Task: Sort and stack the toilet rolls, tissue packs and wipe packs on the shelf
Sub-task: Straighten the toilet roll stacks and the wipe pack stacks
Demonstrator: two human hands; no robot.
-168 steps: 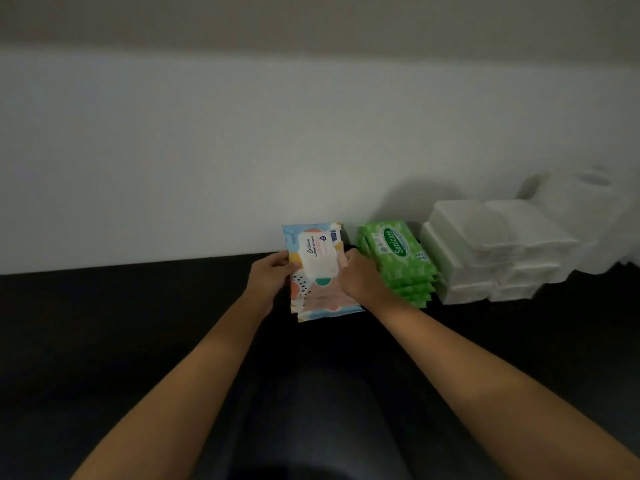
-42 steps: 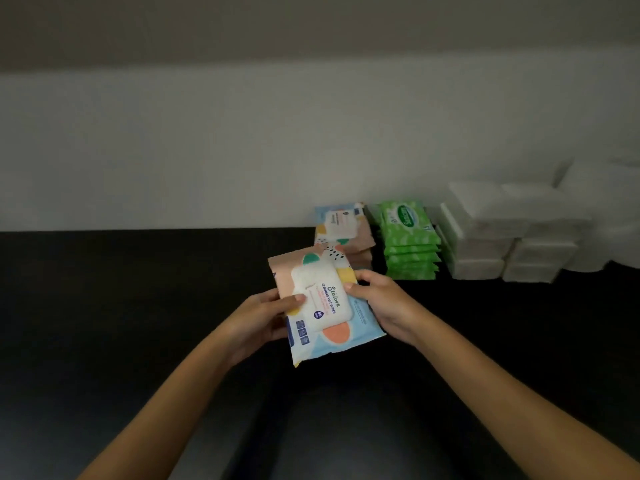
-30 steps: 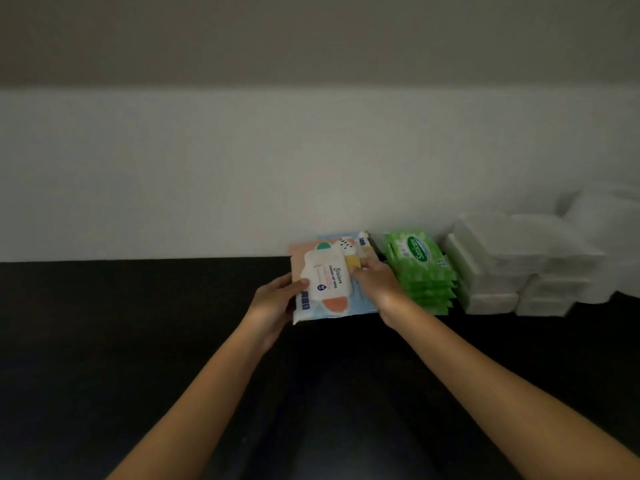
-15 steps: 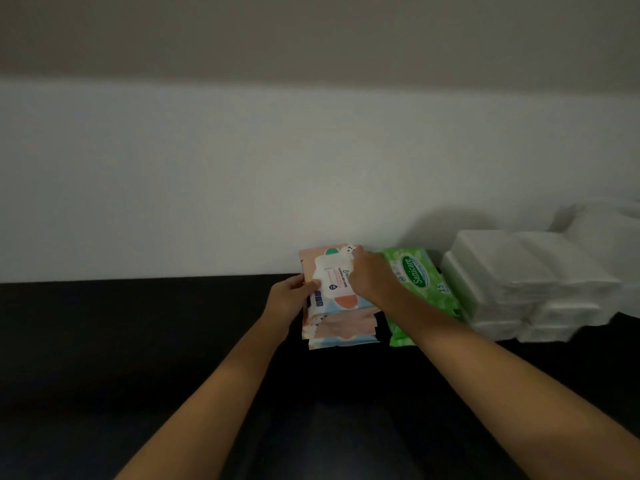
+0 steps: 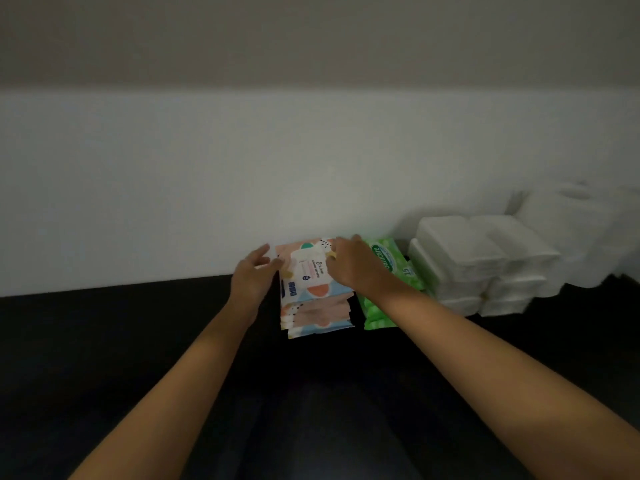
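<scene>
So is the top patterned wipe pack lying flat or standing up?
Lying flat. The top patterned wipe pack rests label-up on its stack, with the left hand at its left edge and the right hand on top.

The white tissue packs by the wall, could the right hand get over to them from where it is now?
Probably yes. The right hand rests on the patterned wipe stack; only the low green wipe stack lies between it and the white tissue packs, whose tops are uncovered.

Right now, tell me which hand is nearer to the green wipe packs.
Right. The right hand rests on the top colourful wipe pack, its wrist crossing over the green wipe packs. The left hand is at the colourful stack's far left edge.
</scene>
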